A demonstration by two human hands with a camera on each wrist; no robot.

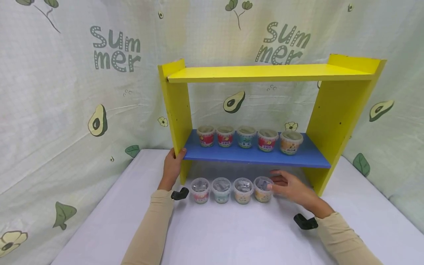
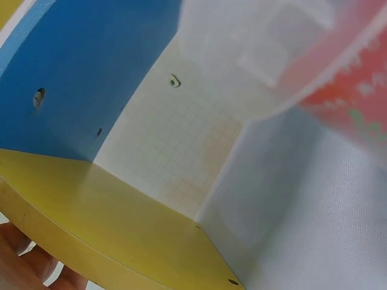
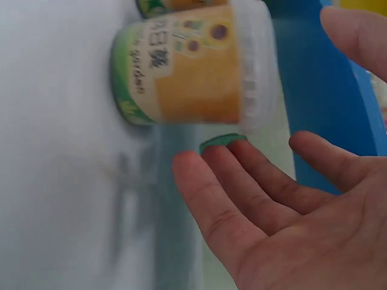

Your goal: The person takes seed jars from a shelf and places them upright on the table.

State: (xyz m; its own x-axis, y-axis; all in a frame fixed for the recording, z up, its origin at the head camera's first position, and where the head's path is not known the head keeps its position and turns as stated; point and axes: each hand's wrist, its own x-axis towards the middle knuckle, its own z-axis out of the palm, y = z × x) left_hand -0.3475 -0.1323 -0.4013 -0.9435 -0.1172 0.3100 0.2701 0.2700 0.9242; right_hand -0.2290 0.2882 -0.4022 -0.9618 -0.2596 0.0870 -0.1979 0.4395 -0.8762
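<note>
My left hand [image 1: 172,165] grips the left side panel [image 1: 177,110] of a yellow and blue shelf, thumb near the blue board's front corner. In the left wrist view its fingers [image 2: 42,263] show behind the yellow panel. My right hand [image 1: 291,187] is beside an orange-labelled plastic cup [image 1: 263,190], the rightmost of a row on the table. In the right wrist view its fingers [image 3: 224,205] are spread and relaxed, apart from that cup [image 3: 196,66]. Left of it stand another orange cup [image 1: 243,191], a light blue cup [image 1: 221,190] and a pink-red cup [image 1: 200,191].
Several lidded cups, red [image 1: 206,136], teal [image 1: 246,137] and orange [image 1: 291,142], line the blue shelf board [image 1: 228,156]. Above them spans the yellow top board [image 1: 265,73]. A white cloth covers the table [image 1: 232,235]. A printed curtain [image 1: 126,95] hangs behind.
</note>
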